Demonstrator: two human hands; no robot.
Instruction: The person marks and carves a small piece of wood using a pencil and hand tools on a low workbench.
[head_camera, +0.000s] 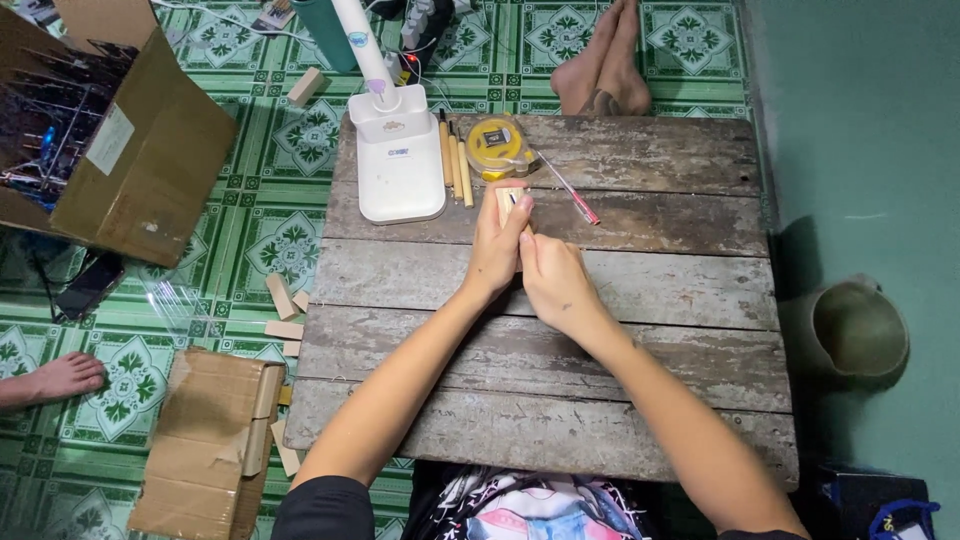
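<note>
- Both hands meet mid-counter (640, 270), over the weathered planks
- Left hand (497, 250) is wrapped tight around a small wood block (510, 197), thumb up on its top end
- Right hand (553, 280) is curled closed right against the left one; can't tell what it's got in there
- Just past the block: yellow tape measure (497, 147), red pen (572, 196), a few wooden-handled tools (455, 158), white lamp base (398, 165)
- Cardboard boxes (110, 140) on the green tile floor to the left

White lamp base (400, 165), yellow tape measure (497, 147), cardboard box (150, 150)
</note>
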